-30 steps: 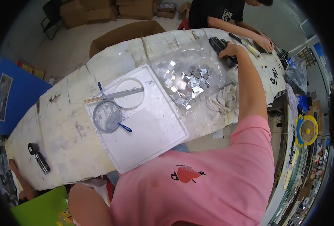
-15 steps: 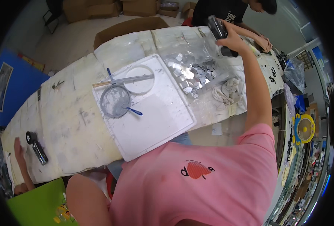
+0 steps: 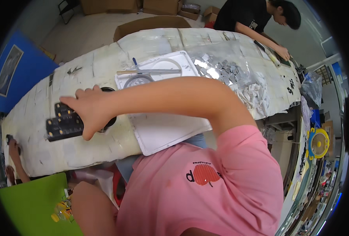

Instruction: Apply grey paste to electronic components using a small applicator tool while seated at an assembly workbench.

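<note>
My right hand [image 3: 91, 110] reaches across to the left side of the table, its forearm passing over the white tray. It is closed around black oblong plastic pieces [image 3: 66, 126] dotted with small gold spots; a round black part [image 3: 111, 118] shows beside the wrist. How many pieces it holds is partly hidden by the fingers. Below the forearm, a round bowl of grey paste [image 3: 139, 80] is half covered. A thin wooden stick and grey rod [image 3: 149, 72] lie across the bowl and the white tray [image 3: 170, 135]. My left hand is out of view.
Small silvery square pieces [image 3: 223, 69] lie on clear plastic at the back right, beside a crumpled white cloth [image 3: 253, 94]. A co-worker in black [image 3: 245, 17] works at the far right. Another person's hand [image 3: 13, 148] rests at the far left on a dark object.
My right hand has swung from the back right to the left, carrying the black pieces. The black piece lying at the left has gone from its spot. The view has shifted slightly.
</note>
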{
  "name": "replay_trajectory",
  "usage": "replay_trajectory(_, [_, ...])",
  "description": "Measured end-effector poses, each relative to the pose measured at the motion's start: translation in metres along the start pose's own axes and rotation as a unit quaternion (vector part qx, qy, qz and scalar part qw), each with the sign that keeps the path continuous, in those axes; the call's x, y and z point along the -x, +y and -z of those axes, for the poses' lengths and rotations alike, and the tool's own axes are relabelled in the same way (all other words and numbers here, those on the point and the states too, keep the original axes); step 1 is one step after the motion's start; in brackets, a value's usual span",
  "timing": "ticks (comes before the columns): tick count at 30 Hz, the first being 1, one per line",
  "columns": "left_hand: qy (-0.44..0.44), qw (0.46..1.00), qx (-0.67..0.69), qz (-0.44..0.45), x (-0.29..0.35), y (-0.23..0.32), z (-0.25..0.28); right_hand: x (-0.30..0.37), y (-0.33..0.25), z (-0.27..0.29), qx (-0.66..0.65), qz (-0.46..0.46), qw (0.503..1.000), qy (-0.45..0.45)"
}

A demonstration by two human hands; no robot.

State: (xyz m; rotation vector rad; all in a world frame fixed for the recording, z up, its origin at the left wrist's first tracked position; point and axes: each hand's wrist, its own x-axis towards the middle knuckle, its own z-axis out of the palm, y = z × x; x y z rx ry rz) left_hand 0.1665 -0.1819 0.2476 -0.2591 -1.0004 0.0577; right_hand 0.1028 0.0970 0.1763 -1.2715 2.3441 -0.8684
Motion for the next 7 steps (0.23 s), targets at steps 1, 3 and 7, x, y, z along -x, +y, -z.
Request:
replay_trajectory(1, [0.023, 0.998, -0.058, -0.021, -0.005, 0.005, 0.013, -0.010, 0.003, -0.013, 0.050, -0.001, 0.999, -0.018])
replay_trajectory(3, [0.068, 0.979, -0.177, -0.071, -0.033, 0.028, 0.057, -0.025, 0.012, -0.038, 0.123, -0.001, 0.991, -0.044])
replay_trajectory(7, [0.152, 0.906, -0.371, -0.138, -0.139, 0.163, 0.182, -0.027, 0.046, -0.057, 0.247, -0.049, 0.961, -0.112])
